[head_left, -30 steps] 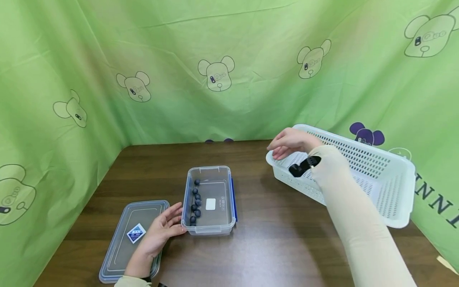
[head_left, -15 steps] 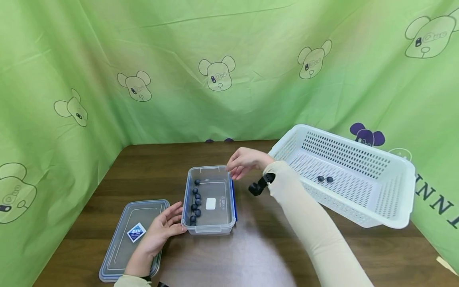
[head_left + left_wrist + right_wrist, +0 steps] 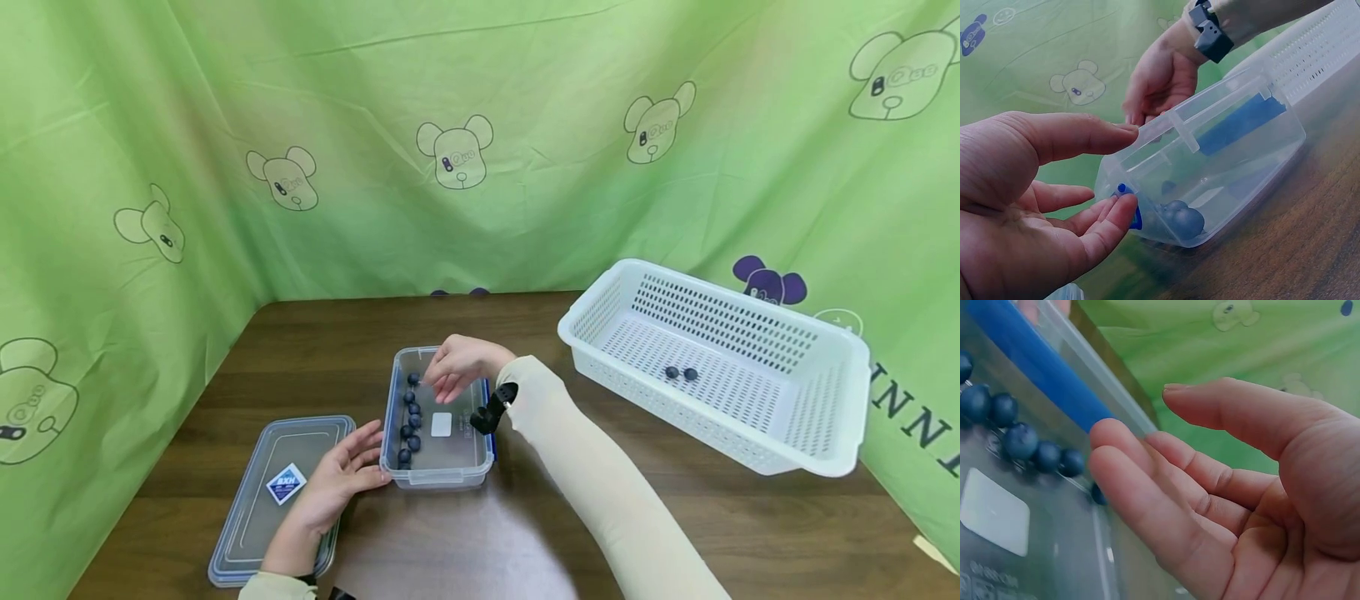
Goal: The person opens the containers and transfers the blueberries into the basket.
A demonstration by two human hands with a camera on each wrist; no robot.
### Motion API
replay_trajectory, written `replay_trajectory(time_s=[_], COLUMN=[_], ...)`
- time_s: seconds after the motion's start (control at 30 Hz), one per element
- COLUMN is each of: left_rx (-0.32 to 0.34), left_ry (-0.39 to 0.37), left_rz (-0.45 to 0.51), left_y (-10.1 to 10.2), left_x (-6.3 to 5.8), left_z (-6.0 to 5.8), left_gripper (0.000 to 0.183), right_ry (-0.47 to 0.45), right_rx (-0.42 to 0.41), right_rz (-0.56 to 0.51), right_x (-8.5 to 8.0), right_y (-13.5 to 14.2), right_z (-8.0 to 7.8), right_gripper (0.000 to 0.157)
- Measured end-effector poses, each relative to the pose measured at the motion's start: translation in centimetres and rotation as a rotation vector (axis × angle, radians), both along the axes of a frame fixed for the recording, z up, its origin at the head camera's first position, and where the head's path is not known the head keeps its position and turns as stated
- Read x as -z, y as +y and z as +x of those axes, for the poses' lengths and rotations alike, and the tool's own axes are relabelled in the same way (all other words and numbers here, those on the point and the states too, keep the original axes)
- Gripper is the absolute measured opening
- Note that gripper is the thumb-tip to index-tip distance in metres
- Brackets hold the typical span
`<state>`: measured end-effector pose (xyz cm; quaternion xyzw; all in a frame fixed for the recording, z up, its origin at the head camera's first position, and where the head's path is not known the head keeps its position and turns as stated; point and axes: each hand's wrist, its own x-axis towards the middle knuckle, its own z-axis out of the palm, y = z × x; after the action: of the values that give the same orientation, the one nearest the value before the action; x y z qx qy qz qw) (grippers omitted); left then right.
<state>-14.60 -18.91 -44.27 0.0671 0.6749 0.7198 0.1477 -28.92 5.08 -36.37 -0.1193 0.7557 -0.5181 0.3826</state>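
Note:
A clear plastic food container (image 3: 448,478) with blue side clips stands in the middle of the table. Several blueberries (image 3: 414,421) lie in a row along its left inner wall. My left hand (image 3: 341,477) rests its relaxed fingers against the container's left side, the thumb by the front corner; in the left wrist view the fingertips touch a blue clip (image 3: 1137,215). Over the container's far half reaches my right hand (image 3: 463,367). In the right wrist view its thumb is apart from the fingers, nothing between them, and the blueberries (image 3: 1020,440) lie beyond the fingertips.
On the right a white perforated basket (image 3: 660,408) holds two blueberries (image 3: 690,375). The container's lid (image 3: 251,521) with a blue label lies at left, partly under my left forearm. A green printed cloth (image 3: 360,225) hangs behind and beside the brown table (image 3: 540,533).
My right hand has travelled left from over the basket to inside the container's outline, uncovering two blueberries in the basket. The left hand, container and lid stay put.

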Motion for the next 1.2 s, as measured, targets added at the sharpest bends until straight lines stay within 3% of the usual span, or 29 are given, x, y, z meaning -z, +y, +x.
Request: replay_trajectory(time_s=[0.3, 0.63, 0.9, 1.2], left_rx=[0.034, 0.038, 0.047, 0.042], left_ry=[0.023, 0.027, 0.027, 0.034], left_rz=[-0.004, 0.001, 0.001, 0.01], left_y=[-0.2, -0.3, -0.3, -0.3], left_x=[0.0, 0.1, 0.0, -0.1], left_z=[0.0, -0.1, -0.2, -0.1], left_gripper=[0.08, 0.08, 0.08, 0.079], right_ry=[-0.013, 0.007, 0.046, 0.039], right_rx=[-0.019, -0.009, 0.044, 0.102], right_rz=[0.071, 0.155, 0.186, 0.176], right_x=[1.5, 2.6, 3.4, 4.7], right_y=[-2.3, -4.5, -4.8, -4.7], right_z=[0.4, 0.9, 1.1, 1.0], right_gripper=[0.011, 0.023, 0.014, 0.015])
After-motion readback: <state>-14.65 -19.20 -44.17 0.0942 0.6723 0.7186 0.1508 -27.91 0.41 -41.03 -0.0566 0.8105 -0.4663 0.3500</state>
